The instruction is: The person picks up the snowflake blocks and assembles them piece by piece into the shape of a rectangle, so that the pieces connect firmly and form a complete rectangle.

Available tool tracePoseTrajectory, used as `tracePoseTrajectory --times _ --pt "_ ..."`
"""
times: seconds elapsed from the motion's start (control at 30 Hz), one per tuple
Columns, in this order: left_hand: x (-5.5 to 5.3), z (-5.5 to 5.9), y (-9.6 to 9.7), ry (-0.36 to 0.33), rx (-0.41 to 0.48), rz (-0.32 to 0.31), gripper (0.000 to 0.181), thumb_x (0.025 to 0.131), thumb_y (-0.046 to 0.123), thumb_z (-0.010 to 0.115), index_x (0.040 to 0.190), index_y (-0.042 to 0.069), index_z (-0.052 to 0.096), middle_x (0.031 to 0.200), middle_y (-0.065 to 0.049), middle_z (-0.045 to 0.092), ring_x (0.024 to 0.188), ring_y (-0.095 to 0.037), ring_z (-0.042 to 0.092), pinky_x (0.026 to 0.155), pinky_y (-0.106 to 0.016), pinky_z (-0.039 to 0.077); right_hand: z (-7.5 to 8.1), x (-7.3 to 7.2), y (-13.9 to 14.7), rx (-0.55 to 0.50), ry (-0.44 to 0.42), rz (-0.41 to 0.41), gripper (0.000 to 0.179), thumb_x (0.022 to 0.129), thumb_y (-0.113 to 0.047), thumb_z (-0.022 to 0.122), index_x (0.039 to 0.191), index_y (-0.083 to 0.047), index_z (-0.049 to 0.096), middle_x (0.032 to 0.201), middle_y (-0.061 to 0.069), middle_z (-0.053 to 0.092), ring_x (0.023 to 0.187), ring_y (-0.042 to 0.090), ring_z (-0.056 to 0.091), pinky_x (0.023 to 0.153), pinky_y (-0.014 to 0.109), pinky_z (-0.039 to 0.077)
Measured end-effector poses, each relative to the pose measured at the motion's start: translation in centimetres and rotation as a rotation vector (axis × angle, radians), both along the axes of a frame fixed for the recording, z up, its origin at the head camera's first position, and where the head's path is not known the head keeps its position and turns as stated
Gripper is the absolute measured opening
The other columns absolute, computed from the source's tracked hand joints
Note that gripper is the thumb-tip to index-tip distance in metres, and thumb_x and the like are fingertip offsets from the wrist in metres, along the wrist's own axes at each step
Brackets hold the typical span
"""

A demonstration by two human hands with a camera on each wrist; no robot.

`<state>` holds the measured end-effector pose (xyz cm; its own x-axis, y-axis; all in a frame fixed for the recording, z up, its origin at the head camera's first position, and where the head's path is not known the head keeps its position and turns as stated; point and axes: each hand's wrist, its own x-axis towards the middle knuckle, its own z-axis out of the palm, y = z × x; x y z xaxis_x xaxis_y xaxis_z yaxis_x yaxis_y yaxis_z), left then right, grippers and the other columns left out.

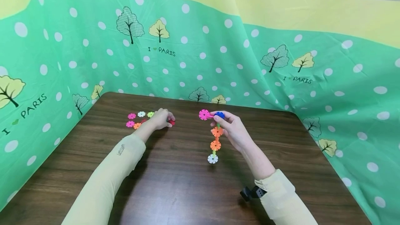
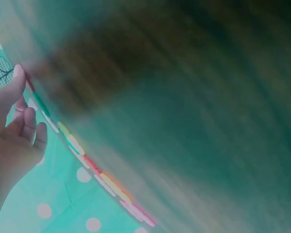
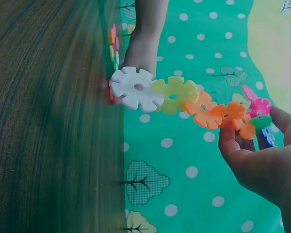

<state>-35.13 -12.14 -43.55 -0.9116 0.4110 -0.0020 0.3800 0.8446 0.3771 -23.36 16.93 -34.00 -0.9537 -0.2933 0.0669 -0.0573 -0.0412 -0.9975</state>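
Observation:
My right hand pinches a chain of interlocked flower-shaped plastic discs near its blue disc. A magenta disc sticks out to the left of that grip. Below it a green disc, several orange discs, a yellow-green disc and a white end disc hang in a line. My left hand is low at the table, thumb and index finger at the edges of a red disc. That disc lies nearly flat in the left wrist view, right under the thumb tip.
More loose discs lie in rows left of my left hand, among them a magenta disc, a white disc and an orange disc. The dark wooden table meets a green dotted curtain at the back and sides.

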Motion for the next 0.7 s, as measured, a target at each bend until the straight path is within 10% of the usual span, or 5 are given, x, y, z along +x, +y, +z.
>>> tracePoseTrajectory --times 0.33,0.7 --pt "0.7 0.7 0.2 -0.065 -0.042 -0.044 0.026 0.077 0.026 0.078 0.087 0.013 0.059 0.088 -0.003 0.056 0.095 -0.024 0.047 0.083 -0.040 0.035 -0.2 0.2 0.1 0.000 -0.019 -0.011 0.030 0.092 -0.022 0.062 0.115 -0.004 0.062 0.091 0.000 0.064 0.085 0.015 0.060 0.060 0.020 0.041" --pt "2.3 2.1 1.0 0.071 0.208 -0.080 0.015 0.078 0.013 0.078 0.078 0.012 0.062 0.070 0.002 0.061 0.068 -0.013 0.055 0.068 -0.031 0.047 -0.3 0.5 0.2 -0.020 -0.038 -0.006 0.027 0.092 -0.024 0.063 0.113 -0.006 0.064 0.090 0.003 0.064 0.087 0.019 0.059 0.064 0.023 0.045"
